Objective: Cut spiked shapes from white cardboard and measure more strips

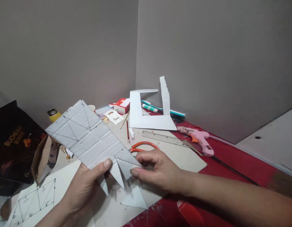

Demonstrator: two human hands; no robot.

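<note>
A white cardboard piece (pixel 89 135) with pencilled triangle lines is held up above the table. Its near edge is cut into pointed flaps, one of them bent downward. My left hand (pixel 86 181) grips it at the lower left, thumb on top. At the right corner, my right hand (pixel 155 168) pinches the board between thumb and fingers. Below the flaps lies a loose white triangle (pixel 135 199) of card. Behind my right hand are the orange handles of scissors (pixel 144 144), partly hidden.
A pink glue gun (pixel 202 140) with its cord lies at the right, near a clear ruler (pixel 163 138). A white cardboard cutout (pixel 149 121) stands at the back. On the left are a dark bag (pixel 15 148), keys (pixel 66 154) and a paper with drawn triangles (pixel 45 192).
</note>
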